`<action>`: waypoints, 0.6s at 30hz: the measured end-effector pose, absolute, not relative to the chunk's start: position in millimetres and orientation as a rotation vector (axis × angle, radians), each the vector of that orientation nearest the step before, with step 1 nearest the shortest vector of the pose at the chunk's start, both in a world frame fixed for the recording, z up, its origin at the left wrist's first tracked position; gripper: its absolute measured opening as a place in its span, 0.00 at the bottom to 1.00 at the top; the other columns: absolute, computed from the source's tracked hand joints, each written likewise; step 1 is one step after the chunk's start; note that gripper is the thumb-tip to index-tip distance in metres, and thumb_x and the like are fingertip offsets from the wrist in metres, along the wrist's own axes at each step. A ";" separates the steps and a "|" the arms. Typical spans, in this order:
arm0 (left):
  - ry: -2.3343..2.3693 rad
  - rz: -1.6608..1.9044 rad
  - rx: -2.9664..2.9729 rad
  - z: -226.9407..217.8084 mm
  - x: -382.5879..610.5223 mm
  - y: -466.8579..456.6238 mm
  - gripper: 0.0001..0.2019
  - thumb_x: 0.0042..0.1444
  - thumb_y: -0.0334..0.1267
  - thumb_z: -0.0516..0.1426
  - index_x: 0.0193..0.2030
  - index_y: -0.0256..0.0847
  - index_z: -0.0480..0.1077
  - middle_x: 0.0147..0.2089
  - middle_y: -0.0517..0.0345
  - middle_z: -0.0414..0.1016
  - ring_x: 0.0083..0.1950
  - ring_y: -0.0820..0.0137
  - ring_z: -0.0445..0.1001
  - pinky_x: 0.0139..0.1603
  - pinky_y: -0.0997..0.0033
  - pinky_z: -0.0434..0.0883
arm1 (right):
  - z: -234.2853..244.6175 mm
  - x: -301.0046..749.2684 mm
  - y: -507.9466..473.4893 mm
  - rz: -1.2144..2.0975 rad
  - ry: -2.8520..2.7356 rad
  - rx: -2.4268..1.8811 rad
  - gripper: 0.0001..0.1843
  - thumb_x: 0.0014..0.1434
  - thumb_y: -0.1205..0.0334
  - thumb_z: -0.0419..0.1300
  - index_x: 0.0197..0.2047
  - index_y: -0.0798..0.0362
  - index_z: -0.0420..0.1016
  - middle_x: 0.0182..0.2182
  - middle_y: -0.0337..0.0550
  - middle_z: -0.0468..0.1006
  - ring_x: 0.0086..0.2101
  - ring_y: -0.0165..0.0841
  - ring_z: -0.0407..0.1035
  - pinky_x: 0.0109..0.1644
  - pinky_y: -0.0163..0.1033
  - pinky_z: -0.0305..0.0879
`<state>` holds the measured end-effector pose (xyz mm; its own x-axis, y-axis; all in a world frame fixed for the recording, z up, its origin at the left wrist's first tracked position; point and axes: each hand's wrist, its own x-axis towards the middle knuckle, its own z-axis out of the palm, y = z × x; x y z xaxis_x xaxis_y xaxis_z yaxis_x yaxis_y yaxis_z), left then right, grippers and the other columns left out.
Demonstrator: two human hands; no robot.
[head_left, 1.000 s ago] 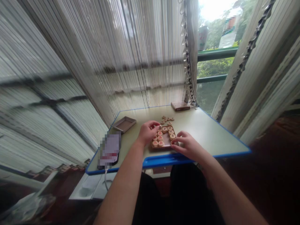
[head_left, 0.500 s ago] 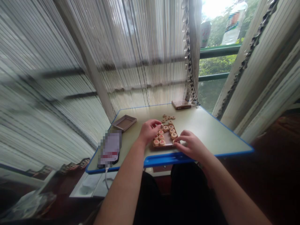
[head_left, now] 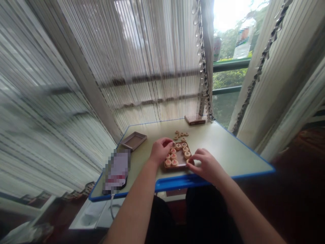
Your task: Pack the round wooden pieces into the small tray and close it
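Note:
A small brown tray (head_left: 180,156) lies near the front edge of a blue-rimmed table (head_left: 223,145), with several round wooden game pieces (head_left: 174,157) in it. My left hand (head_left: 159,151) is curled at the tray's far left corner, fingertips pinching one piece. My right hand (head_left: 206,165) rests at the tray's near right corner with fingers bent against its edge. Several loose pieces (head_left: 180,135) lie on the table just beyond the tray.
An empty brown box lid (head_left: 133,140) sits at the table's left. Another brown box (head_left: 195,119) lies at the far edge by the window. A blurred flat device (head_left: 116,169) with a cable lies at the front left. String curtains hang behind.
Both hands stay at the tray with little movement. The view has tilted slightly, so the table sits lower in the picture.

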<state>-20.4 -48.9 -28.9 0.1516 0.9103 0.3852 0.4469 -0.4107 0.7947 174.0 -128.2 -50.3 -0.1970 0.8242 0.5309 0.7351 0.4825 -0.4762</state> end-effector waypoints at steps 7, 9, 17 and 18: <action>1.224 1.217 1.812 -28.0 -19.5 -49.4 0.11 0.46 0.43 0.59 0.33 0.37 0.74 0.31 0.53 0.77 0.33 0.69 0.74 0.34 0.71 0.71 | -47.1 174.4 -130.8 0.206 -2.025 -1.293 0.09 0.52 0.56 0.57 0.33 0.49 0.75 0.30 0.43 0.68 0.37 0.35 0.64 0.42 0.41 0.62; 1.219 1.222 1.790 -28.0 -19.0 -49.3 0.11 0.46 0.42 0.59 0.32 0.37 0.74 0.30 0.53 0.77 0.32 0.69 0.74 0.33 0.71 0.71 | -47.9 174.3 -130.0 0.217 -2.032 -1.286 0.09 0.53 0.56 0.57 0.33 0.50 0.75 0.30 0.43 0.67 0.36 0.35 0.64 0.42 0.41 0.62; 1.046 1.166 1.614 -19.2 -16.9 -58.9 0.14 0.40 0.41 0.63 0.32 0.34 0.72 0.30 0.53 0.76 0.31 0.70 0.74 0.33 0.70 0.72 | -48.4 176.8 -129.8 0.226 -1.943 -1.249 0.10 0.52 0.57 0.57 0.37 0.51 0.72 0.31 0.41 0.68 0.35 0.34 0.65 0.40 0.40 0.64; 1.009 1.143 1.592 -17.0 -16.5 -61.1 0.14 0.39 0.40 0.64 0.32 0.34 0.72 0.30 0.54 0.76 0.30 0.71 0.74 0.33 0.70 0.72 | -48.3 176.7 -129.9 0.204 -1.919 -1.248 0.09 0.53 0.58 0.56 0.37 0.51 0.71 0.30 0.41 0.68 0.34 0.33 0.65 0.39 0.40 0.64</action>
